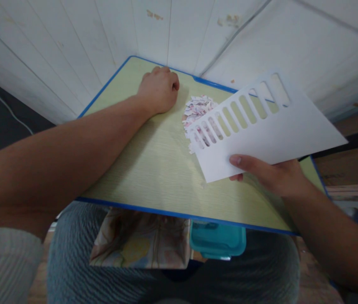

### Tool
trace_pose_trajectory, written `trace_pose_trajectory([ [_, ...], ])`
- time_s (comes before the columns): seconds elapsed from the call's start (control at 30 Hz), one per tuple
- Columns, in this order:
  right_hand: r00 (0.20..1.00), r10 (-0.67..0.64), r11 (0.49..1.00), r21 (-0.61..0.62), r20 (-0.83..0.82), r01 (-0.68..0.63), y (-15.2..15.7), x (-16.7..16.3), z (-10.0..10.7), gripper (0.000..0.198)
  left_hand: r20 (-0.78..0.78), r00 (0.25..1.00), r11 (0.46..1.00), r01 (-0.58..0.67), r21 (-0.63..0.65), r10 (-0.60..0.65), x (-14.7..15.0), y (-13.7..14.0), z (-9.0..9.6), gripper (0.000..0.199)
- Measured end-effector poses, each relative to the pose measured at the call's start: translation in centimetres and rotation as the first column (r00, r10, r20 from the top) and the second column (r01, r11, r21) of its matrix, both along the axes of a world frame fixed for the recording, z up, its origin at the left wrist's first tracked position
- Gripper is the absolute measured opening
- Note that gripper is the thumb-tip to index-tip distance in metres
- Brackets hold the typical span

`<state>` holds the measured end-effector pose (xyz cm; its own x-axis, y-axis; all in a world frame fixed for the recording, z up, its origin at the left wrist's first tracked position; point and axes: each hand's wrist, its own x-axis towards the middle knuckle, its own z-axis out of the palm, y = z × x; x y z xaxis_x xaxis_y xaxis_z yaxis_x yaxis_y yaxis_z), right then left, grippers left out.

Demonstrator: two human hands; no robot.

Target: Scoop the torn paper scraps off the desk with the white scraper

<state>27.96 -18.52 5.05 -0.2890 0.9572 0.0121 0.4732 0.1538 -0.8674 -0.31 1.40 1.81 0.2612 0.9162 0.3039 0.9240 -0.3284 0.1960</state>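
My right hand (270, 171) grips the near edge of a white paper sheet (261, 143), thumb on top and fingers beneath. A row of long rounded slots is cut through the sheet along its far side. The sheet is held tilted above the table, and its left end covers part of a heap of torn paper pieces (199, 105), white with pinkish print. Some of the pieces show through the slots. My left hand (160, 89) is curled into a fist resting near the far side of the table, left of the heap. Nothing sticks out of it.
The small table (147, 169) has a pale yellow-green top and a blue rim. White plank walls (153, 33) stand behind it, with a cable running down. Below the near edge are a patterned fabric item (141, 249) and a teal plastic container (218, 240). Cardboard (352, 164) stands at right.
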Motion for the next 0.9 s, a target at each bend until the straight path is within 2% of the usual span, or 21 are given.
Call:
trace_pose_trajectory([
  [0.2, 0.997, 0.079, 0.996, -0.045, 0.015, -0.078, 0.4, -0.4, 0.2, 0.035, 0.034, 0.999, 1.000, 0.009, -0.004, -0.009, 0.0, 0.1, -0.2, 0.039],
  [0.4, 0.990, 0.122, 0.992, -0.052, 0.068, -0.118, 0.2, -0.8, 0.3, 0.041, 0.024, 1.000, 1.000, -0.004, -0.002, 0.004, 0.2, 0.0, 0.0, 0.038],
  [0.67, 0.957, 0.258, 0.959, 0.082, 0.134, -0.270, -1.6, -2.5, 0.4, 0.041, 0.118, 0.993, 0.999, 0.014, -0.030, -0.010, 0.1, 0.2, -0.3, 0.042],
  [0.8, 0.938, 0.326, 0.943, 0.025, 0.118, -0.331, -2.2, -3.2, 0.7, 0.039, 0.088, 0.996, 1.000, 0.017, -0.025, -0.015, 0.1, 0.4, -0.4, 0.042],
  [0.9, 0.945, 0.309, 0.950, 0.005, 0.109, -0.311, -2.5, -3.5, 0.8, 0.031, 0.068, 0.998, 1.000, 0.009, -0.017, -0.008, 0.0, 0.5, -0.5, 0.042],
])
